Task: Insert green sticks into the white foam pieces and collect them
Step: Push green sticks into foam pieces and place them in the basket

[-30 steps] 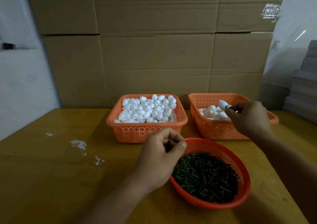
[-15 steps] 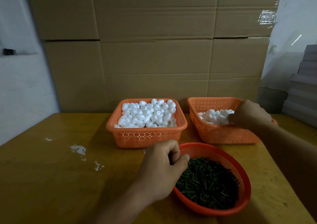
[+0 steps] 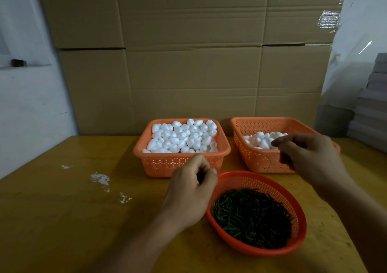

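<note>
We work at a yellow wooden table (image 3: 62, 220) backed by stacked cardboard boxes (image 3: 188, 53). Three containers stand on it. The square orange basket (image 3: 180, 164) at centre is filled with plain white foam pieces (image 3: 182, 136). The second orange basket (image 3: 261, 161), to its right, holds a smaller heap of foam pieces (image 3: 259, 139); we judge it to be the collection basket, though no sticks can be made out in them at this resolution. The round red basket (image 3: 293, 245), nearest to us, holds the loose green sticks (image 3: 251, 218).

The right hand (image 3: 310, 155) hangs over the near rim of the collection basket. One second ago it held a foam piece above this basket, and half a second ago it reached down into the heap. Now it is raised again, with its fingers (image 3: 280, 142) loosely extended and nothing visible in them. We infer that one finished piece has been deposited.

The left hand (image 3: 190, 191) has remained beside the rim of the round red basket throughout, with fingers curled inwards. Something dark shows inside the curl, possibly held sticks, but we cannot tell.

The next cycle requires a fresh foam piece from the centre basket and one stick.
</note>
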Action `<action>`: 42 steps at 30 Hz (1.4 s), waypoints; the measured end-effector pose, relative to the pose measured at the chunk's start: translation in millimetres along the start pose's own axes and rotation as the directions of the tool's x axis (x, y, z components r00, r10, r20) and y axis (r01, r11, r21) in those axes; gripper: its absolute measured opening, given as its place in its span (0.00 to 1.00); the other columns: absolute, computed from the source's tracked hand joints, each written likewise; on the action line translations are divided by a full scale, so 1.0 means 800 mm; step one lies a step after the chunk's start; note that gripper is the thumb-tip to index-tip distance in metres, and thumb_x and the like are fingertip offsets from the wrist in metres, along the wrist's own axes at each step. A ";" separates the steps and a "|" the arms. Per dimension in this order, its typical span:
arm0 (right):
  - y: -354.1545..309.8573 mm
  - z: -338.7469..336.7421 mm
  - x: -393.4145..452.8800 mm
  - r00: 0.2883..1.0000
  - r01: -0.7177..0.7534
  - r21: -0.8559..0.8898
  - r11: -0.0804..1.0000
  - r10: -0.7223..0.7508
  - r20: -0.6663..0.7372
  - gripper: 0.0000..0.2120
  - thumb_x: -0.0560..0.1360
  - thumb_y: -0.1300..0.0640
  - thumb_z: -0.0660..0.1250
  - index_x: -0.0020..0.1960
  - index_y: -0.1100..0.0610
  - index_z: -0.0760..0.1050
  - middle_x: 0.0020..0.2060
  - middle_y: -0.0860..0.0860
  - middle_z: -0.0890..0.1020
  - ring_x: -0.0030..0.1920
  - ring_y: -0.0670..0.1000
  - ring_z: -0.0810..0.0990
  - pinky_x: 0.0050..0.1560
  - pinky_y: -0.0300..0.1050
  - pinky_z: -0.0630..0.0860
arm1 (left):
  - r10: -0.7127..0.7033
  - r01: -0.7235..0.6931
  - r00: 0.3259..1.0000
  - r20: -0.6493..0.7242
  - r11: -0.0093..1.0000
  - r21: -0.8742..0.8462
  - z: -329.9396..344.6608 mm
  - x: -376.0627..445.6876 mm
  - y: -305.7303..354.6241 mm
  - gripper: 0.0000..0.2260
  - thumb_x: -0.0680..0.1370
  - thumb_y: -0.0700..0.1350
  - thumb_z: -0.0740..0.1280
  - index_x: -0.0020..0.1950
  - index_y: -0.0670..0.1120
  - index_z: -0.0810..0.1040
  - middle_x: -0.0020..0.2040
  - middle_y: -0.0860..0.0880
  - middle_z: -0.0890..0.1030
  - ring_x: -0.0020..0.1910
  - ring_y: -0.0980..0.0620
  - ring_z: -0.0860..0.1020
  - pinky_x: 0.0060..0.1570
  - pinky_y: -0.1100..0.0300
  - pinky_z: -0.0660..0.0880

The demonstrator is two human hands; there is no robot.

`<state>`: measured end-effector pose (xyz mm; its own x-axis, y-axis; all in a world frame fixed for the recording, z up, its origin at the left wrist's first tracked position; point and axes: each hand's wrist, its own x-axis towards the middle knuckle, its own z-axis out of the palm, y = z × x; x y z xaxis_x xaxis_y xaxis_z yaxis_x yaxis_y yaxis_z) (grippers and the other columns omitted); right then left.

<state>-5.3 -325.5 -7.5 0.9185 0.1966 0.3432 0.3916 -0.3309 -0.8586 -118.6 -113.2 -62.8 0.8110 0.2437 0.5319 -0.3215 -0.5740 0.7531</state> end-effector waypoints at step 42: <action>0.019 0.022 -0.039 0.959 0.200 -0.065 0.978 -0.182 0.219 0.19 0.76 0.72 0.65 0.44 0.48 0.83 0.36 0.45 0.86 0.24 0.45 0.75 0.24 0.36 0.70 | -0.559 -0.084 0.811 0.173 0.181 0.980 -0.066 0.213 -0.124 0.34 0.74 0.57 0.73 0.75 0.47 0.64 0.72 0.46 0.65 0.73 0.45 0.64 0.68 0.54 0.67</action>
<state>-29.1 -320.3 -38.4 0.7971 0.4509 0.4016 0.5703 -0.3438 -0.7460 25.4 26.8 -26.5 0.9219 0.3834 -0.0561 0.3529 -0.8904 -0.2875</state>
